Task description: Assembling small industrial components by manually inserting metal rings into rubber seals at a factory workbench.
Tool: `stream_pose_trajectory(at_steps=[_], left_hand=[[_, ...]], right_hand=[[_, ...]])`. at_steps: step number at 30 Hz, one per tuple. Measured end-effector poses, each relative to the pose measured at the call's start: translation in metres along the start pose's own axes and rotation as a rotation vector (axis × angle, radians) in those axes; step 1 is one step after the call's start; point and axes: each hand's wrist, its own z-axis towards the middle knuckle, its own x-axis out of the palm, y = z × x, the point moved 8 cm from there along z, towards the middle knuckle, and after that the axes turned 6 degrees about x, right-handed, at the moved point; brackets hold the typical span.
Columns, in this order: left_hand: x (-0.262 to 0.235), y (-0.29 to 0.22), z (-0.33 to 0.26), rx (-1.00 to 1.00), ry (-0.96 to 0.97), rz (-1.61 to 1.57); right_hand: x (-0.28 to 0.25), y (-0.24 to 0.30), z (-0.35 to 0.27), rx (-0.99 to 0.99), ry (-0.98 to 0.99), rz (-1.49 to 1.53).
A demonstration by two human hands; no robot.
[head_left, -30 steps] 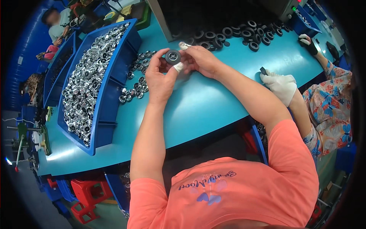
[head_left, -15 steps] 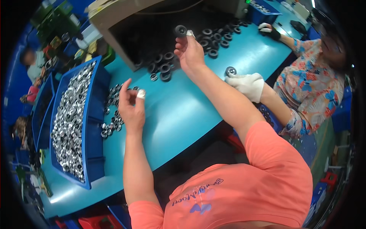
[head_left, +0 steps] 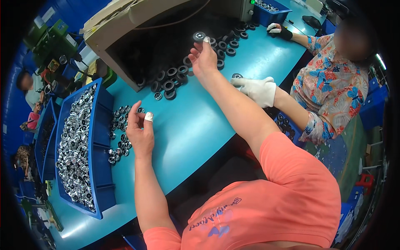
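Note:
A small black wheel with a shiny metal centre (head_left: 199,36) is pinched between the thumb and fingers of my right hand (head_left: 205,61). This hand reaches out in front of the dark opening of a pale box-shaped machine, just above a heap of black rubber rings (head_left: 169,85). White tape wraps my right thumb. My left hand (head_left: 141,135) hovers by a loose cluster of shiny metal hubs (head_left: 121,146) on the turquoise table (head_left: 183,133). Its fingers are apart, its thumb is also taped, and nothing shows in it.
A blue bin (head_left: 99,166) full of shiny hubs stands on the left. The pale machine (head_left: 121,31) rises at the back. To the right, a co-worker's white-gloved hand (head_left: 256,89) holds another wheel beside my right forearm. A smaller blue bin (head_left: 271,16) stands far right.
The whole view has shifted a little. In my right hand the wheel has tipped, so its face now points more upward. My left hand remains beside the metal hubs.

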Motion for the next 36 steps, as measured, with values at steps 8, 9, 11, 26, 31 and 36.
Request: stream_pose_trajectory(at_steps=[8, 9, 11, 26, 31, 36], left_hand=[[0.002, -0.003, -0.001, 0.013, 0.019, 0.013], [0.002, -0.003, -0.001, 0.012, 0.021, 0.01], [0.002, -0.002, -0.001, 0.008, 0.024, 0.014], [0.002, -0.003, -0.004, -0.03, 0.087, 0.063], [-0.001, -0.008, -0.001, 0.001, 0.052, 0.045], [-0.009, -0.011, 0.002, 0.005, -0.002, -0.057]], right_hand=[[0.0, -0.001, 0.007, -0.005, 0.046, 0.02], [0.0, 0.0, 0.009, -0.011, 0.053, 0.025], [0.0, 0.001, 0.008, -0.021, 0.05, 0.038], [0.008, -0.007, 0.005, 0.031, 0.093, -0.025], [0.036, -0.066, -0.028, 0.362, 0.504, -0.316], [0.047, -0.122, -0.112, 0.632, 0.882, -0.711]])
